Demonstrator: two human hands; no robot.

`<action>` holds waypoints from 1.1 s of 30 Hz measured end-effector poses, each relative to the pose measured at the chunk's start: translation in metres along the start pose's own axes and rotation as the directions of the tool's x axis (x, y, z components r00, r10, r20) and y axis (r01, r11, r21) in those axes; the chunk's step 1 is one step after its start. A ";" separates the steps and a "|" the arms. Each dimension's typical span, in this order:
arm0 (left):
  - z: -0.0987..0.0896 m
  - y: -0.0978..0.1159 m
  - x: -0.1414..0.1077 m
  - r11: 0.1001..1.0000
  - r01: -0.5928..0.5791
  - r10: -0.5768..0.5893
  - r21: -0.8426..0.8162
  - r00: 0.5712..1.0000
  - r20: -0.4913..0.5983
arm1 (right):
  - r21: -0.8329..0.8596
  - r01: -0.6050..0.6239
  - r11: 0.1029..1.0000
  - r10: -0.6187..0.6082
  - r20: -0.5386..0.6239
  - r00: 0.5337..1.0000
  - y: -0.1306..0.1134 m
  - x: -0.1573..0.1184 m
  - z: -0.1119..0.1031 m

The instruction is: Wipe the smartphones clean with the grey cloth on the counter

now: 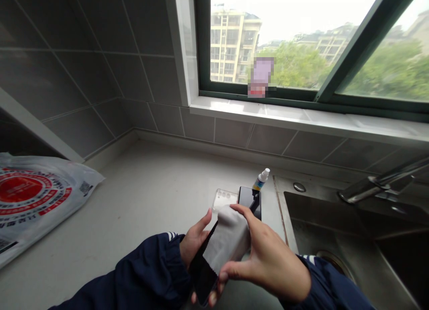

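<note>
A dark smartphone [203, 274] lies tilted in my left hand [194, 244], whose fingers wrap round its underside. Over much of its screen is a light grey cloth [228, 240] with a zigzag edge. My right hand [268, 252] grips this cloth, thumb at the near edge and fingers along the far side. Just beyond my hands, a clear phone case [223, 197] with camera cut-outs rests on the counter. Beside it is a second dark phone [246, 195], partly hidden by my right hand. A small white-capped bottle [260, 181] is just behind that phone.
To the right is a steel sink [318, 220] with a chrome faucet [365, 187]. A white plastic bag [40, 198] with red print occupies the left of the pale counter [140, 185]. Behind rise a tiled wall and a window sill [288, 118].
</note>
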State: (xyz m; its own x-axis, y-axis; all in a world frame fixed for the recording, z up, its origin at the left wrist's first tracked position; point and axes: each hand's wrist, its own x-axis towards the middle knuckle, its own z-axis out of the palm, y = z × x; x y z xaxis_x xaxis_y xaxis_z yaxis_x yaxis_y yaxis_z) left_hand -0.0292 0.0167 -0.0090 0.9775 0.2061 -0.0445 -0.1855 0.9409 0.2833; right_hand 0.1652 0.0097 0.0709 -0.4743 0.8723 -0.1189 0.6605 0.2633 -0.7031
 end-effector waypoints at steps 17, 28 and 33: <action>0.005 0.001 0.000 0.993 0.107 -0.105 -0.057 0.994 0.042 | 0.115 0.081 0.990 -0.080 -0.016 0.997 0.007 0.004 -0.010; -0.001 0.001 -0.003 0.995 0.084 -0.084 0.053 0.996 -0.003 | 0.290 0.105 0.951 -0.127 0.059 0.990 0.004 0.007 -0.033; 0.002 -0.004 0.002 0.995 0.008 -0.004 0.101 0.999 -0.032 | 0.295 0.062 0.954 -0.099 0.110 0.989 0.003 0.006 -0.028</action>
State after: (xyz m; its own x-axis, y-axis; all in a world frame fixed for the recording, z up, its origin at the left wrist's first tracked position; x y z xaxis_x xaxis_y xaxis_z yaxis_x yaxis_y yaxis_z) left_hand -0.0260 0.0131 -0.0083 0.9746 0.2107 -0.0765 -0.1671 0.9105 0.3781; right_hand 0.1812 0.0275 0.0877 -0.5982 0.7915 -0.1252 0.4288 0.1842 -0.8844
